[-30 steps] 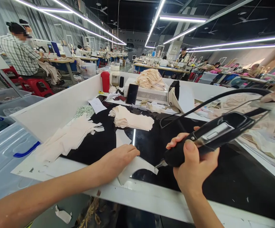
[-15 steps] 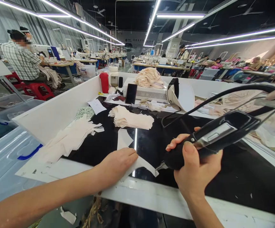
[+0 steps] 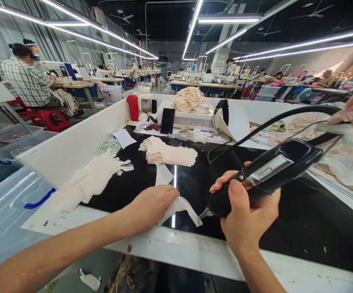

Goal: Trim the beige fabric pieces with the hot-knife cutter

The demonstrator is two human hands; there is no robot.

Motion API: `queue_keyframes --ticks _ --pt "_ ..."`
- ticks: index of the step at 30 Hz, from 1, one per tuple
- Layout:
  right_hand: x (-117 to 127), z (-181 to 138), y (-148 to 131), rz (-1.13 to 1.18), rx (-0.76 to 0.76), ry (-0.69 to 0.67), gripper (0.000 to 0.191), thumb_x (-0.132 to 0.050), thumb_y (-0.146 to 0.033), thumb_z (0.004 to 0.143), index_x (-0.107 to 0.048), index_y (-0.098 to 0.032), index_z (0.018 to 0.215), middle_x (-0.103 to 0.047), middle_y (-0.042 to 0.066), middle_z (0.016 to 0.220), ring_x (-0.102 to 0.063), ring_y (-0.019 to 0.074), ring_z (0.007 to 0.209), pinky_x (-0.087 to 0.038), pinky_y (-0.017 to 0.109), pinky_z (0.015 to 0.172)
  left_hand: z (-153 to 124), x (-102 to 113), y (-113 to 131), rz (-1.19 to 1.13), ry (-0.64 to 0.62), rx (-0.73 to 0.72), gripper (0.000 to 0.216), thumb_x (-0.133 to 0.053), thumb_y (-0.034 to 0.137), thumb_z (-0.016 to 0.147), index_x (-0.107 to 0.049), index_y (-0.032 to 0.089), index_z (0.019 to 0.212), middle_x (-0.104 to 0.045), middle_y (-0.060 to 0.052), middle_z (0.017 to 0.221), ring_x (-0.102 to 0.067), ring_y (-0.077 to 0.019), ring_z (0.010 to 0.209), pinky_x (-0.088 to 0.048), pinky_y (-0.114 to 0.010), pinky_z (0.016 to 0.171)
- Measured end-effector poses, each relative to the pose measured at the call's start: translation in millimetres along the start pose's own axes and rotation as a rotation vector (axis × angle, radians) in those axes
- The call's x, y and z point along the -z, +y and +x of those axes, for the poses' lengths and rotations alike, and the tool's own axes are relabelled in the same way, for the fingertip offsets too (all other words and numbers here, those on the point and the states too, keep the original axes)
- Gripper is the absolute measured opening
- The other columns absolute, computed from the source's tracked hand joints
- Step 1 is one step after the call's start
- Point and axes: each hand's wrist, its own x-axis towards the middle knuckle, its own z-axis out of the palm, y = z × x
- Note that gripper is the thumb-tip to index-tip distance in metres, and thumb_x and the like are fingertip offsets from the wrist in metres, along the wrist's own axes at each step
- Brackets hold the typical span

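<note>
The left hand (image 3: pixel 152 203) is laid flat, palm down, on one white fabric piece (image 3: pixel 179 205) on the black table (image 3: pixel 301 219) — one black cutting tool (image 3: pixel 255 179) is gripped in the right hand (image 3: pixel 249 219), its tip at the piece's edge — two fabric stacks lie behind

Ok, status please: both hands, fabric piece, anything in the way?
Left hand flat on pale fabric piece. Right hand grips black corded tool, tip near piece's edge. Fabric stack behind, apart.

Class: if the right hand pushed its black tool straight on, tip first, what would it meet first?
Probably the white fabric piece just ahead of the black tool's tip, pinned under the left hand; depth is unclear.
</note>
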Motion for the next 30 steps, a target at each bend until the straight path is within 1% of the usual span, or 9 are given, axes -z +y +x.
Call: queue_keyframes --ticks 4,6,8,12,15,21,30 --pt "-0.5 -0.4 -2.0 -0.018 -0.008 0.006 0.041 -0.089 -0.041 0.086 -0.057 -0.024 0.106 -0.071 -0.005 0.079 -0.064 0.0139 0.058 -0.058 0.032 0.058 5.6 -2.8 14.8 -0.037 0.071 0.004 0.037 -0.045 0.0 0.103 -0.063 0.014 0.132 -0.069 -0.012 0.137 -0.07 -0.0238 0.123 -0.059 -0.039 0.11" --pt "-0.7 -0.3 -2.5 -0.016 -0.006 0.004 0.041 -0.089 -0.041 0.086 -0.057 -0.024 0.105 -0.071 -0.005 0.078 -0.064 0.0135 0.058 -0.058 0.031 0.058 8.8 -7.9 21.4 -0.074 0.087 -0.006 0.039 -0.046 -0.002 0.102 -0.063 0.014 0.133 -0.068 -0.012 0.138 -0.069 -0.0227 0.124 -0.058 -0.037 0.11" --pt "-0.8 -0.1 -2.5 -0.008 -0.001 0.01 0.04 -0.089 -0.04 0.085 -0.057 -0.024 0.104 -0.071 -0.005 0.078 -0.064 0.0135 0.057 -0.057 0.031 0.057 11.1 -14.1 24.0 -0.094 0.067 -0.003 0.04 -0.047 -0.004 0.1 -0.064 0.013 0.132 -0.068 -0.012 0.135 -0.068 -0.0229 0.122 -0.058 -0.037 0.11" --pt "-0.6 -0.3 -1.8 0.0 -0.004 0.009 0.039 -0.089 -0.039 0.086 -0.057 -0.024 0.103 -0.072 -0.005 0.079 -0.065 0.0142 0.058 -0.058 0.032 0.058 8.5 -23.6 18.7 -0.078 0.006 0.026 0.037 -0.045 -0.004 0.1 -0.068 0.014 0.123 -0.069 -0.012 0.125 -0.068 -0.0236 0.114 -0.06 -0.038 0.104" --pt "-0.3 -1.2 -2.2 -0.01 -0.013 0.012 0.04 -0.089 -0.04 0.085 -0.057 -0.024 0.103 -0.071 -0.004 0.08 -0.066 0.0152 0.06 -0.059 0.034 0.06 1.4 -25.0 12.9 -0.059 0.006 0.023 0.036 -0.044 -0.004 0.1 -0.07 0.015 0.117 -0.069 -0.011 0.123 -0.067 -0.0233 0.113 -0.06 -0.037 0.103" --pt "-0.4 -1.7 -2.6 -0.017 -0.013 0.005 0.04 -0.088 -0.042 0.086 -0.058 -0.025 0.105 -0.07 -0.005 0.08 -0.066 0.0153 0.06 -0.059 0.034 0.06 -8.1 -22.2 8.0 -0.068 0.037 -0.026 0.034 -0.048 -0.002 0.102 -0.071 0.016 0.119 -0.071 -0.009 0.123 -0.067 -0.0221 0.115 -0.058 -0.034 0.104" --pt "1.0 -2.1 -0.3 0.011 -0.001 -0.009 0.037 -0.088 -0.039 0.088 -0.059 -0.024 0.106 -0.071 -0.005 0.08 -0.066 0.0149 0.061 -0.058 0.032 0.059 -12.1 -17.5 1.9 -0.132 0.044 -0.057 0.033 -0.047 0.001 0.103 -0.073 0.018 0.113 -0.072 -0.008 0.123 -0.069 -0.0197 0.117 -0.058 -0.031 0.104"
